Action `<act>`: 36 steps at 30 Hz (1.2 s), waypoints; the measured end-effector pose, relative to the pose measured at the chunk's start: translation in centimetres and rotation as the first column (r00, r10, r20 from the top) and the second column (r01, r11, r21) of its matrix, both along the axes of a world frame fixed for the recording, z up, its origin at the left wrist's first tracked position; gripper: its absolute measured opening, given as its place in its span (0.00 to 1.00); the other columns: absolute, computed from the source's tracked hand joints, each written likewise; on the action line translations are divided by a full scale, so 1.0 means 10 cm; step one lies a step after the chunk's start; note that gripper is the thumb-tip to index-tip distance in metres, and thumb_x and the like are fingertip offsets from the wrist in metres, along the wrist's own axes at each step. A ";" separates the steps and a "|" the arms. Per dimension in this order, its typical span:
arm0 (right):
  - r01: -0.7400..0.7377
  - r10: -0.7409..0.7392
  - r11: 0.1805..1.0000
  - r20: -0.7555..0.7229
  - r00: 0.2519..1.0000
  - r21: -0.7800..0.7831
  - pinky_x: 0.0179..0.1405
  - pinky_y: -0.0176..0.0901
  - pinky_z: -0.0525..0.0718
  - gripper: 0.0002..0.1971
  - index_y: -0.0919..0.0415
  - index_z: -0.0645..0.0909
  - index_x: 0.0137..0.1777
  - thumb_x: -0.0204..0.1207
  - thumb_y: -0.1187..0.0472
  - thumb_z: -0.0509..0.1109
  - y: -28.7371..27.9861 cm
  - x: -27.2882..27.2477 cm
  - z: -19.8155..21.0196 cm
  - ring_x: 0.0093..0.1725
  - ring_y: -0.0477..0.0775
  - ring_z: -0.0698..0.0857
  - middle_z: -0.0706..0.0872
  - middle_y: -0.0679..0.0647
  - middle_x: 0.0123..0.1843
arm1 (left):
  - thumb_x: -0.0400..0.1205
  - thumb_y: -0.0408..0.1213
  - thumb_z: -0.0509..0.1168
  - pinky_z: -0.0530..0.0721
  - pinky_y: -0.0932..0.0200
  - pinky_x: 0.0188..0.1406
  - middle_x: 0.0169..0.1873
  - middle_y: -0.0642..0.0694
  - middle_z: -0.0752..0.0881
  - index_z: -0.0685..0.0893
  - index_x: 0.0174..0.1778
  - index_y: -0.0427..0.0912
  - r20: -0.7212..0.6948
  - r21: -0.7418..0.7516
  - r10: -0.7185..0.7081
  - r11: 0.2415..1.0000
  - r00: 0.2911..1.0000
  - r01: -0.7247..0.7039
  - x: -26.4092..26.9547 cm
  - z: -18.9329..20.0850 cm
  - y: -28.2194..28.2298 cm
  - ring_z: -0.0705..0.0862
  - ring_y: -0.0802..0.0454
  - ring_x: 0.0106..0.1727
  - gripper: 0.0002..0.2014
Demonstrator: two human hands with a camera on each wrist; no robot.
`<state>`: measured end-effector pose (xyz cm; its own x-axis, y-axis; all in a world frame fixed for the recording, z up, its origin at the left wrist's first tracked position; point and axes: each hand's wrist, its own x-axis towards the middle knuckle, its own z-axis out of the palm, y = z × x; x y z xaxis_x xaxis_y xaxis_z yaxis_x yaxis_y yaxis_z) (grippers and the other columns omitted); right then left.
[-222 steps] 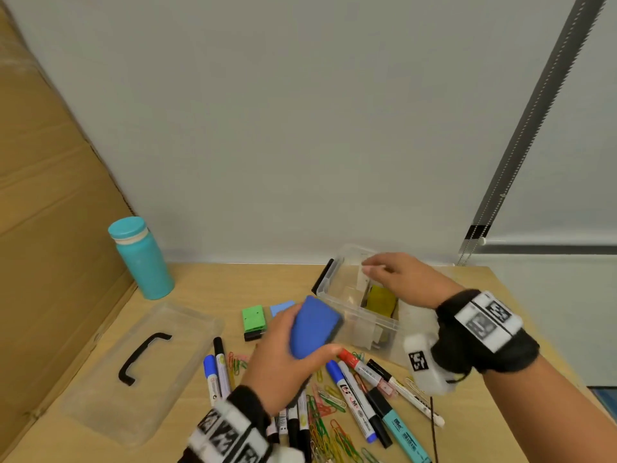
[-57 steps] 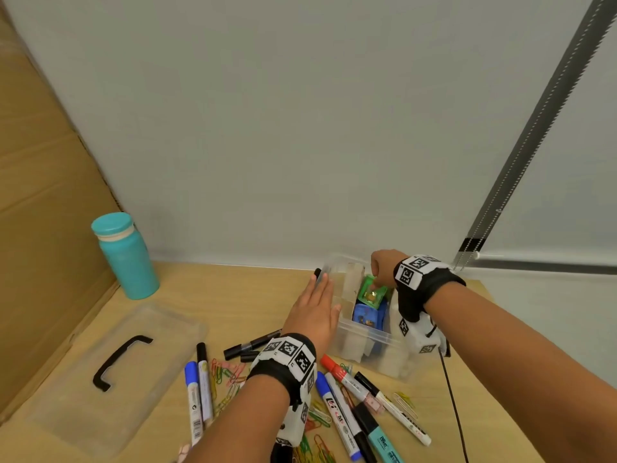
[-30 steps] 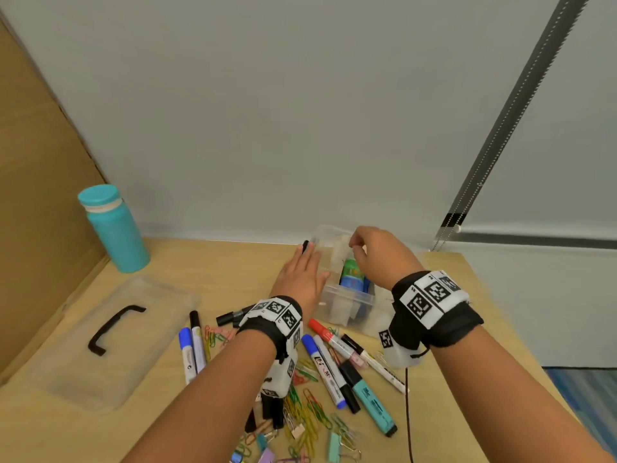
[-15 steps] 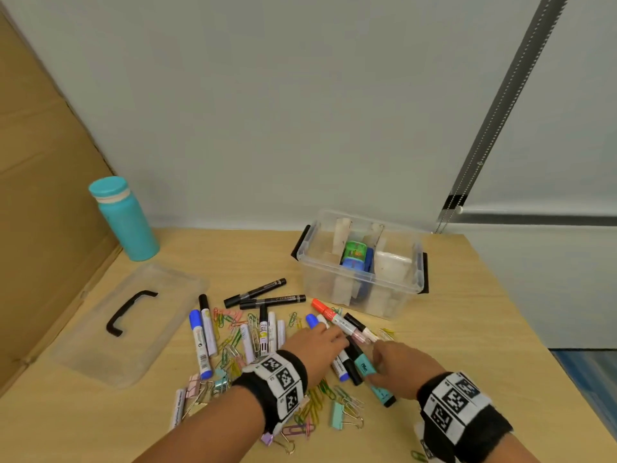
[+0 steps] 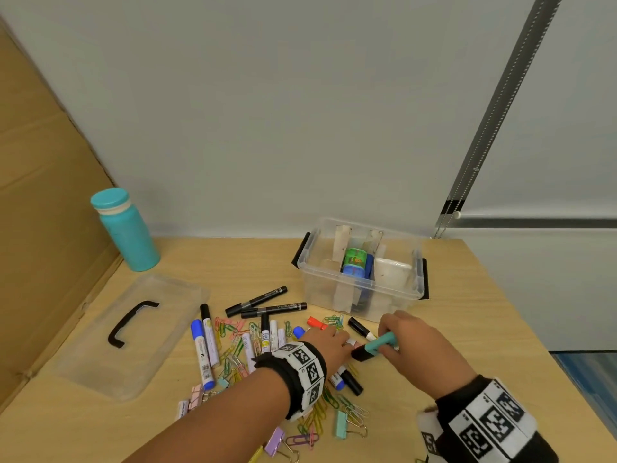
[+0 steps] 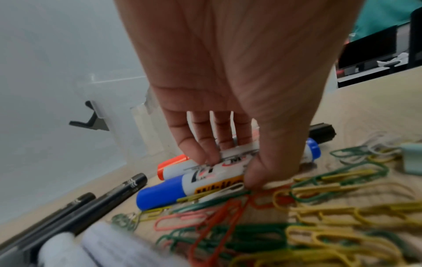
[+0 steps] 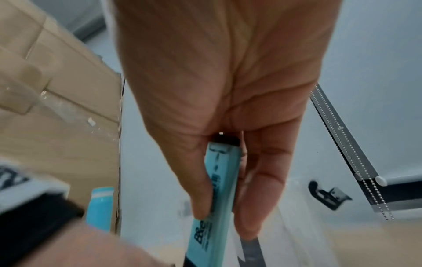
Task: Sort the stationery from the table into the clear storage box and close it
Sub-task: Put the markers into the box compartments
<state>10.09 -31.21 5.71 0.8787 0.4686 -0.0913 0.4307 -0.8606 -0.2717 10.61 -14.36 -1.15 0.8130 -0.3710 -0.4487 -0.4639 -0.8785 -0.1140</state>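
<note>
The clear storage box (image 5: 394, 300) stands open at the back right, with green and blue items in its middle compartment. Markers and coloured paper clips (image 5: 235, 349) lie scattered in front of it. My left hand (image 5: 335, 340) reaches down into the pile. Its fingers and thumb (image 6: 228, 168) pinch a red-capped marker (image 6: 173, 162) and a blue-capped marker (image 6: 160, 196) together against the table. My right hand (image 5: 397, 337) grips a teal highlighter (image 5: 379, 345), held between thumb and fingers (image 7: 217, 204) above the table. A thin pen lies behind the highlighter; whether the hand holds it is unclear.
The box lid (image 5: 133, 332) with its black handle lies at the left. A teal bottle (image 5: 128, 228) stands by the cardboard wall. Black markers (image 5: 267, 304), blue markers (image 5: 200, 352) and binder clips (image 5: 340, 426) cover the table's middle and front.
Both hands left the box and came down to the marker pile. Since half a second ago, my right hand has raised the teal highlighter and my left has closed on two markers.
</note>
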 end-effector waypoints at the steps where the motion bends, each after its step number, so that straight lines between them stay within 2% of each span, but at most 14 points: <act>1: -0.011 0.010 0.999 0.011 1.000 0.041 0.41 0.35 0.78 0.04 0.49 0.76 0.50 0.78 0.54 0.67 -0.01 0.01 0.04 0.41 0.43 0.78 0.77 0.45 0.47 | 0.81 0.31 0.64 0.78 0.42 0.64 0.72 0.38 0.69 0.66 0.76 0.38 -0.012 0.020 0.004 1.000 1.000 -0.003 0.00 0.02 -0.01 0.69 0.37 0.70 0.26; 4: -0.045 0.042 0.982 0.023 0.999 0.185 0.44 0.31 0.79 0.08 0.47 0.79 0.57 0.80 0.59 0.66 -0.05 0.03 0.17 0.45 0.40 0.79 0.81 0.42 0.51 | 0.81 0.30 0.63 0.79 0.42 0.62 0.71 0.38 0.73 0.69 0.74 0.37 -0.032 0.057 -0.013 0.998 0.999 0.015 -0.01 0.05 -0.01 0.72 0.38 0.70 0.24; 6: -0.061 0.056 0.955 0.024 0.998 0.290 0.46 0.23 0.77 0.15 0.46 0.79 0.64 0.81 0.61 0.64 -0.05 0.03 0.25 0.50 0.37 0.81 0.82 0.38 0.53 | 0.80 0.28 0.65 0.78 0.42 0.62 0.72 0.39 0.73 0.71 0.73 0.38 -0.037 0.071 -0.028 0.997 0.999 0.030 -0.02 0.08 0.03 0.72 0.39 0.72 0.24; 8: -0.052 0.050 0.929 0.016 0.999 0.366 0.44 0.18 0.76 0.18 0.44 0.76 0.69 0.82 0.62 0.62 -0.01 0.06 0.32 0.49 0.33 0.82 0.82 0.38 0.54 | 0.79 0.28 0.66 0.78 0.43 0.61 0.71 0.38 0.73 0.74 0.71 0.37 -0.018 0.065 -0.045 0.997 0.999 0.046 -0.07 0.12 0.09 0.72 0.39 0.71 0.23; 10: -0.027 0.010 0.909 0.043 0.999 0.417 0.40 0.24 0.81 0.19 0.44 0.74 0.71 0.83 0.62 0.61 0.10 0.10 0.37 0.42 0.36 0.83 0.84 0.42 0.54 | 0.80 0.28 0.64 0.79 0.43 0.59 0.69 0.39 0.75 0.77 0.67 0.37 0.032 0.005 -0.063 0.998 0.997 0.063 -0.14 0.18 0.20 0.72 0.39 0.69 0.19; 13: -0.007 -0.083 0.897 0.184 0.979 0.442 0.48 0.38 0.86 0.19 0.51 0.74 0.73 0.83 0.63 0.59 0.39 0.27 0.40 0.46 0.47 0.86 0.85 0.49 0.59 | 0.81 0.29 0.62 0.77 0.45 0.59 0.66 0.42 0.75 0.79 0.65 0.41 0.131 -0.194 -0.001 0.981 0.991 0.027 -0.27 0.28 0.42 0.72 0.42 0.67 0.16; 15: 0.036 -0.124 0.940 0.241 0.963 0.339 0.48 0.43 0.86 0.20 0.54 0.74 0.73 0.83 0.65 0.59 0.64 0.46 0.36 0.48 0.52 0.87 0.85 0.53 0.60 | 0.82 0.32 0.60 0.78 0.48 0.60 0.64 0.47 0.76 0.80 0.66 0.47 0.161 -0.362 0.113 0.931 0.981 -0.048 -0.39 0.37 0.61 0.73 0.48 0.64 0.16; 18: 0.086 -0.074 0.996 0.300 0.951 -0.029 0.44 0.47 0.84 0.19 0.54 0.79 0.67 0.81 0.68 0.58 1.06 0.78 0.26 0.48 0.57 0.88 0.88 0.56 0.54 | 0.82 0.33 0.58 0.76 0.55 0.64 0.62 0.54 0.77 0.79 0.68 0.53 0.149 -0.537 0.275 0.829 0.950 -0.156 -0.58 0.51 0.90 0.74 0.55 0.64 0.19; 21: 0.100 -0.051 0.966 0.200 0.978 -0.240 0.46 0.46 0.80 0.13 0.61 0.81 0.61 0.82 0.66 0.59 1.42 1.04 0.26 0.54 0.58 0.86 0.86 0.58 0.56 | 0.82 0.32 0.60 0.70 0.67 0.66 0.64 0.59 0.75 0.77 0.68 0.58 0.166 -0.609 0.360 0.770 0.918 -0.192 -0.73 0.56 1.16 0.72 0.62 0.66 0.22; 23: 0.101 -0.082 0.953 0.077 0.994 -0.286 0.50 0.47 0.79 0.13 0.64 0.80 0.62 0.82 0.66 0.59 1.56 1.21 0.24 0.60 0.60 0.84 0.85 0.59 0.61 | 0.82 0.32 0.61 0.69 0.70 0.67 0.64 0.61 0.75 0.77 0.68 0.61 0.179 -0.639 0.410 0.740 0.894 -0.211 -0.80 0.54 1.27 0.72 0.64 0.66 0.22; 27: 0.068 -0.080 0.980 -0.059 0.995 -0.189 0.61 0.51 0.79 0.16 0.67 0.77 0.67 0.82 0.65 0.58 1.58 1.33 0.13 0.64 0.64 0.81 0.82 0.64 0.66 | 0.81 0.33 0.63 0.76 0.65 0.66 0.59 0.65 0.76 0.78 0.66 0.64 0.154 -0.700 0.476 0.671 0.866 -0.244 -0.89 0.45 1.43 0.74 0.67 0.61 0.23; 30: 0.028 -0.039 0.990 0.074 0.997 0.138 0.61 0.43 0.79 0.17 0.59 0.75 0.70 0.83 0.64 0.56 1.41 1.10 0.12 0.60 0.53 0.83 0.81 0.56 0.68 | 0.81 0.37 0.65 0.76 0.71 0.61 0.56 0.68 0.75 0.79 0.65 0.66 0.123 -0.753 0.504 0.609 0.855 -0.250 -0.90 0.40 1.49 0.75 0.70 0.58 0.21; 33: -0.209 0.136 0.903 0.212 0.968 0.375 0.57 0.31 0.78 0.15 0.49 0.75 0.67 0.82 0.61 0.58 1.24 0.60 0.10 0.53 0.37 0.79 0.77 0.43 0.66 | 0.81 0.36 0.65 0.77 0.72 0.53 0.53 0.68 0.76 0.79 0.64 0.66 0.080 -0.796 0.534 0.542 0.842 -0.268 -0.82 0.38 1.47 0.77 0.68 0.51 0.20; 36: -0.374 0.369 0.810 0.104 0.924 0.452 0.60 0.34 0.81 0.19 0.43 0.72 0.69 0.79 0.58 0.60 1.18 0.20 0.01 0.57 0.34 0.79 0.74 0.35 0.65 | 0.80 0.35 0.65 0.80 0.65 0.50 0.49 0.65 0.76 0.82 0.62 0.61 0.089 -0.826 0.528 0.513 0.844 -0.234 -0.66 0.37 1.37 0.79 0.65 0.47 0.18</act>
